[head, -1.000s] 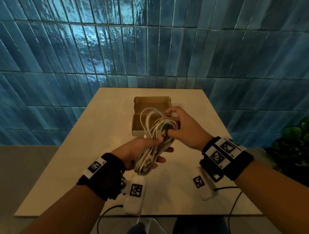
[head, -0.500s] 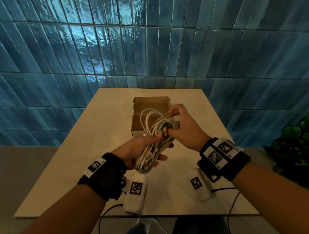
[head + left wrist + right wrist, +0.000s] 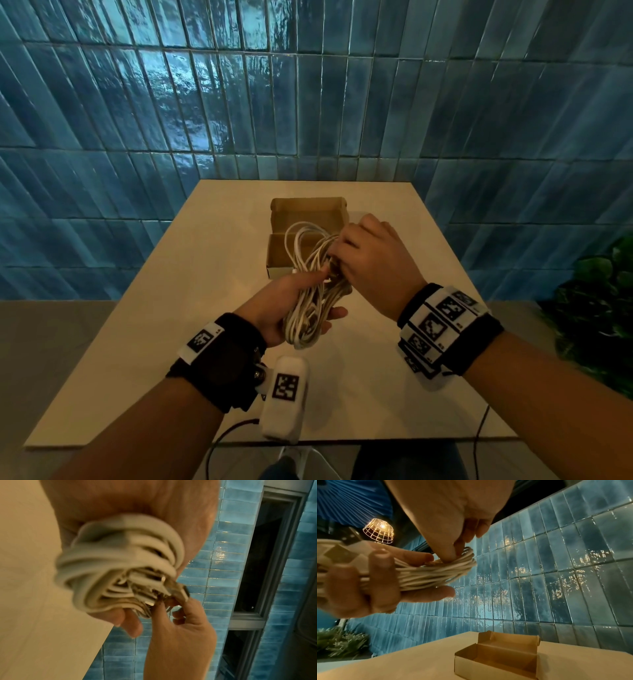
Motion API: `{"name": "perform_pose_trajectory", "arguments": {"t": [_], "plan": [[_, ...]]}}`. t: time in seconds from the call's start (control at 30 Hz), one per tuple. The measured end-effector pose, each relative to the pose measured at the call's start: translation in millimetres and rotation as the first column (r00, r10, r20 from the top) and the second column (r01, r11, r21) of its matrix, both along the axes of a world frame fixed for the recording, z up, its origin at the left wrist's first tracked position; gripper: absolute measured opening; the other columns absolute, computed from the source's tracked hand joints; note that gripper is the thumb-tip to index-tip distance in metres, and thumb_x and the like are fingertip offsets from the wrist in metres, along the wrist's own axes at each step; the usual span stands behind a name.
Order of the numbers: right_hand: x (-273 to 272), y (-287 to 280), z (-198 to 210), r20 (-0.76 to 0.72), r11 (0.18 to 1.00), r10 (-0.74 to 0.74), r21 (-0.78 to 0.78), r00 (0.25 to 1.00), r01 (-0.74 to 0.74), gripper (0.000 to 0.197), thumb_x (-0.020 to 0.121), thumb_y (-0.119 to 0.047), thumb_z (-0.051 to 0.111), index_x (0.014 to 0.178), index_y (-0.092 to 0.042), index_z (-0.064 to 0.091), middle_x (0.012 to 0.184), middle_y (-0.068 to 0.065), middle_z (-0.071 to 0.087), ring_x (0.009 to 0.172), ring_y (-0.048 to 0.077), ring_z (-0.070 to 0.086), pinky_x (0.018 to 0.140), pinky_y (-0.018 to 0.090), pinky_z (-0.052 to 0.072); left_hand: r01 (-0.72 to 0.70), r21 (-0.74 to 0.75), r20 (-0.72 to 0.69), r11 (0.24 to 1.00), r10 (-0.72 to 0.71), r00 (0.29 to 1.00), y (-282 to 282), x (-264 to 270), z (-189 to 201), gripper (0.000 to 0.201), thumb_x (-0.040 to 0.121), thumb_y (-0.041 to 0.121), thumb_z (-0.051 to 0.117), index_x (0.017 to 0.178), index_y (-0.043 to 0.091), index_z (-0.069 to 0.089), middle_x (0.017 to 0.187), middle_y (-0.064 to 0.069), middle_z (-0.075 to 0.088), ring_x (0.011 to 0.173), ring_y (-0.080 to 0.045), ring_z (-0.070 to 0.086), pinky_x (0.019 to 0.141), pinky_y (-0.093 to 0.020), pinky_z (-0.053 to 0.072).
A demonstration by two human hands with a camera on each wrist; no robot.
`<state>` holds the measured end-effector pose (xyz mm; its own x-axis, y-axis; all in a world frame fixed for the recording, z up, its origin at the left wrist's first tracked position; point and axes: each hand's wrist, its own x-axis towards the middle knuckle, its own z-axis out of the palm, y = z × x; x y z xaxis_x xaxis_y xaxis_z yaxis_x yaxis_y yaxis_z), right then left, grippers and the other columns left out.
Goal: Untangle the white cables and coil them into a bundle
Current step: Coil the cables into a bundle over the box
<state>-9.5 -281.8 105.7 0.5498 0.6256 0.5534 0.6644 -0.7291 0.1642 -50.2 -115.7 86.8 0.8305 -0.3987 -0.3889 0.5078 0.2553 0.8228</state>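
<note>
A coiled bundle of white cables [image 3: 310,291] hangs above the table, held in both hands. My left hand [image 3: 291,308] grips its lower half, fingers wrapped round the strands [image 3: 428,574]. My right hand [image 3: 370,260] covers the upper right side of the coil and pinches a few strands between thumb and fingertips [image 3: 452,555]. Up close in the left wrist view the stacked loops [image 3: 120,563] fill my palm, with metal connector tips [image 3: 163,578] showing near the right hand's fingers [image 3: 180,608]. Several loops stand up over the box behind.
An open brown cardboard box [image 3: 305,212] sits on the cream table [image 3: 205,274] behind the hands, seen again in the right wrist view [image 3: 496,660]. A blue tiled wall [image 3: 308,102] backs the table. A leafy plant [image 3: 596,308] stands at the right.
My right hand has rolled over the top of the coil, its back now facing up, and shifted slightly upward. The left hand keeps its grip in nearly the same place.
</note>
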Motion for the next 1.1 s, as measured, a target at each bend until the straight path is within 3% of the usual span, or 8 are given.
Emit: {"name": "perform_pose_trajectory", "arguments": {"t": [0.2,0.27,0.37,0.43,0.63,0.8,0.97,1.1], "plan": [[5.2,-1.3,-0.9,-0.127,0.994,0.094,-0.035,0.987,-0.099,0.025,0.074,-0.007,0.074,0.098,-0.006,0.07,0.09,0.01,0.063,0.081,0.026,0.055,0.068,0.032,0.048,-0.031,0.008,0.0,0.999,0.031,1.0,2.1,1.3,0.3,0.035,0.097,0.034,0.048,0.122,0.013,0.062,0.11,-0.005,0.071,0.08,-0.021,0.071,0.057,-0.028,0.053],[1.6,0.2,-4.7,-0.158,0.995,0.098,0.043,0.983,-0.092,0.027,0.079,-0.006,0.065,0.107,-0.004,0.067,0.097,0.013,0.065,0.086,0.027,0.058,0.076,0.027,0.046,-0.06,0.046,0.026,0.997,0.059,0.998,2.9,2.9,1.5,0.031,0.097,0.033,0.05,0.116,0.013,0.064,0.103,-0.004,0.073,0.079,-0.02,0.071,0.058,-0.028,0.053],[-5.4,7.1,-7.2,-0.332,0.981,0.082,0.192,0.94,-0.018,0.035,0.089,-0.009,0.052,0.123,-0.005,0.058,0.118,0.014,0.06,0.108,0.029,0.055,0.097,0.034,0.043,-0.118,0.1,0.093,0.988,0.109,0.99,1.6,3.9,2.1,0.028,0.098,0.031,0.051,0.113,0.012,0.065,0.095,-0.005,0.073,0.081,-0.02,0.072,0.057,-0.029,0.054],[-8.2,11.9,-4.2,-0.419,0.962,0.092,0.272,0.903,0.028,0.036,0.093,-0.012,0.048,0.128,-0.007,0.055,0.126,0.012,0.056,0.116,0.025,0.051,0.103,0.034,0.04,-0.148,0.095,0.125,0.984,0.135,0.983,-0.4,3.3,1.6,0.024,0.098,0.028,0.052,0.111,0.013,0.066,0.097,-0.006,0.072,0.086,-0.021,0.072,0.059,-0.03,0.054],[-4.0,19.5,2.7,-0.522,0.813,0.126,0.541,0.844,0.213,0.02,0.091,-0.015,0.056,0.108,-0.013,0.068,0.105,0.002,0.069,0.095,0.014,0.062,0.088,0.028,0.049,-0.208,0.104,0.192,0.973,0.185,0.964,-6.1,0.3,2.2,0.022,0.098,0.014,0.047,0.112,0.009,0.064,0.099,-0.009,0.073,0.083,-0.021,0.073,0.065,-0.035,0.055],[-2.2,32.7,1.5,-0.674,0.763,0.161,0.549,0.721,0.343,0.01,0.091,-0.012,0.055,0.099,-0.018,0.058,0.104,0.003,0.066,0.095,0.017,0.061,0.086,0.032,0.051,-0.212,0.131,0.198,0.968,0.184,0.963,-3.6,1.9,4.1,0.019,0.097,0.012,0.049,0.107,0.006,0.064,0.09,-0.011,0.072,0.084,-0.023,0.073,0.064,-0.035,0.056],[-3.2,35.0,-4.4,-0.726,0.569,0.361,0.669,0.586,0.478,0.017,0.086,-0.003,0.059,0.087,-0.019,0.052,0.102,0.008,0.064,0.095,0.02,0.061,0.08,0.028,0.052,-0.2,0.14,0.187,0.97,0.173,0.967,-1.0,1.1,1.5,0.02,0.098,0.014,0.05,0.11,0.006,0.063,0.095,-0.011,0.072,0.083,-0.022,0.074,0.062,-0.033,0.056],[-6.0,37.3,-8.5,-0.722,0.613,0.323,0.652,0.612,0.447,0.023,0.085,-0.006,0.06,0.088,-0.023,0.045,0.104,0.004,0.059,0.099,0.018,0.057,0.085,0.032,0.05,-0.224,0.092,0.163,0.97,0.207,0.965,-0.1,1.4,-1.5,0.019,0.098,0.013,0.049,0.1,0.008,0.067,0.084,-0.007,0.073,0.081,-0.02,0.073,0.065,-0.034,0.052]]}}
